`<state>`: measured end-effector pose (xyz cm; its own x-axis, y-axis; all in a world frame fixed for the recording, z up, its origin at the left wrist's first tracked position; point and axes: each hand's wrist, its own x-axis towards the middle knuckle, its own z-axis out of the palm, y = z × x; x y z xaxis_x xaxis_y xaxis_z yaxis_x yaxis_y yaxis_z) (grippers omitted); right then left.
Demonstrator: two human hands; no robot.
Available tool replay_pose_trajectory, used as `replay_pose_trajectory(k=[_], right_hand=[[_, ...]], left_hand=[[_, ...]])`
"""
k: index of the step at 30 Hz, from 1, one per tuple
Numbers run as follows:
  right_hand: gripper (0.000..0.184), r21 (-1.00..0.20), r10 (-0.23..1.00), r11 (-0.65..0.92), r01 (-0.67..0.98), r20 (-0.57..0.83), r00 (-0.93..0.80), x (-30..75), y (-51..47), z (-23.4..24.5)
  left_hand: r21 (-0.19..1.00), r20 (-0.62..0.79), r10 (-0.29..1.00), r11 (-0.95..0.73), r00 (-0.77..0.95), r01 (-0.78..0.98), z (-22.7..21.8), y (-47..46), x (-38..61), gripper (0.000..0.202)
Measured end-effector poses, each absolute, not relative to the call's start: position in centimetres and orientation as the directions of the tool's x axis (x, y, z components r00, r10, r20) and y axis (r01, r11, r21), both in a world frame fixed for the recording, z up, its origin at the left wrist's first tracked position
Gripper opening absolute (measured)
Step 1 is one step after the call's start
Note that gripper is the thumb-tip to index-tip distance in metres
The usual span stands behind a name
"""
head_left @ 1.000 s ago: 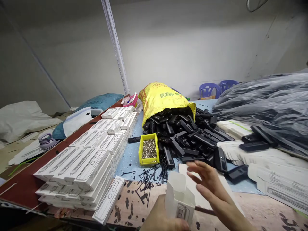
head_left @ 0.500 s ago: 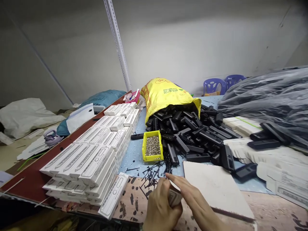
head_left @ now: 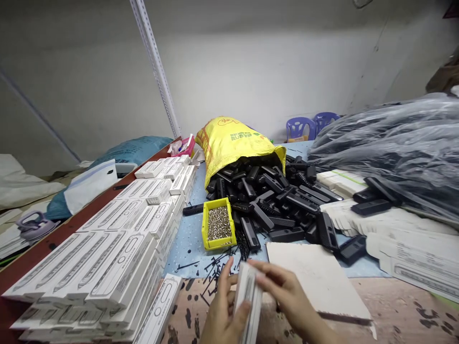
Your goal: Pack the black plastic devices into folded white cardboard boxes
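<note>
A slim white printed box [head_left: 250, 298] stands tilted between my hands at the bottom middle. My left hand [head_left: 225, 310] wraps round its left side, with the thumb across the printed face. The fingers of my right hand [head_left: 283, 291] press against its upper right edge. Just beyond lie thin black strips [head_left: 215, 267] and a yellow bin [head_left: 219, 224] full of small metal pieces. To the left, a lone white box [head_left: 160, 310] lies beside stacked white boxes [head_left: 107, 267]. A pale flat board [head_left: 311, 277] lies right of my hands.
Many black plastic cases [head_left: 268, 196] spill from a yellow sack [head_left: 236, 148]. Flat unfolded cartons [head_left: 416, 258] spread at the right, before a heap wrapped in grey plastic [head_left: 387, 143]. A red-brown ledge [head_left: 36, 253] borders the stack on the left.
The box has turned so its long printed face shows, and both hands have shifted their hold on it. The view has swung right, so the surroundings appear further left.
</note>
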<state>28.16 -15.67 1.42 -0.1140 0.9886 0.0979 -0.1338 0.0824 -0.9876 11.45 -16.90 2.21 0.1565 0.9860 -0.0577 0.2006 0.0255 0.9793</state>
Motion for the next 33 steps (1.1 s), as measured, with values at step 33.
replay_pose_trajectory(k=[33], right_hand=[[0.040,-0.802,0.991,-0.003,0.597,0.076,0.106,43.5,-16.0,-3.7]], left_hand=[[0.678,0.031,0.959,-0.227,0.282,0.699,-2.9,-13.3,19.4,0.027]])
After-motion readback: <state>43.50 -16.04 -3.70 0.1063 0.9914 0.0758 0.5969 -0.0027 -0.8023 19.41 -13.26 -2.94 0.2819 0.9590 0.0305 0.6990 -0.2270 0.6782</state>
